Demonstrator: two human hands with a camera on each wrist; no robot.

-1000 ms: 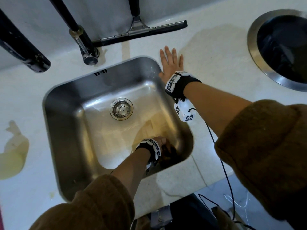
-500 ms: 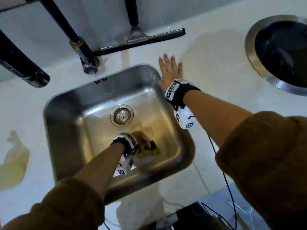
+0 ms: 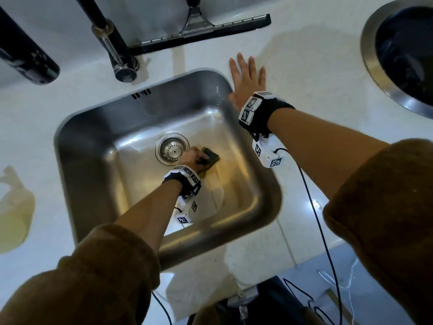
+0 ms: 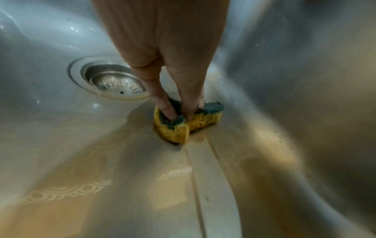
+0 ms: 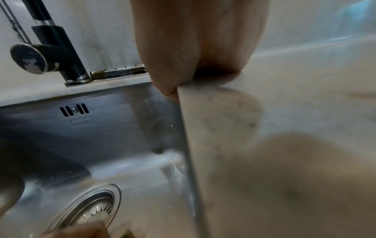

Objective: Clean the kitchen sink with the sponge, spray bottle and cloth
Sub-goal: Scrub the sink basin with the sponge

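Observation:
A steel sink (image 3: pixel 93 146) (image 4: pixel 295 80) (image 5: pixel 114 128) is set into a pale countertop. My left hand (image 3: pixel 194 158) (image 4: pixel 179 111) grips a yellow sponge (image 3: pixel 210 159) (image 4: pixel 183 127) with a green scouring face, pressing it onto the sink floor just right of the drain strainer (image 3: pixel 172 148) (image 4: pixel 114 83) (image 5: pixel 89 209). The sponge is squeezed and bent between thumb and fingers. My right hand (image 3: pixel 246 76) (image 5: pixel 195 53) lies flat and open on the countertop (image 3: pixel 304 73) at the sink's back right corner. No spray bottle or cloth is in view.
A black tap (image 3: pixel 117 52) (image 5: pixel 59 53) rises behind the sink, and a squeegee (image 3: pixel 199 29) leans against the wall. A second round steel basin (image 3: pixel 403 50) sits at far right. A yellowish stain (image 3: pixel 14 212) marks the counter at left. Cables (image 3: pixel 318 231) hang from my right wrist.
My left hand has dragged the sponge from the sink's front right corner up across the floor to beside the drain. The right hand has stayed flat on the counter.

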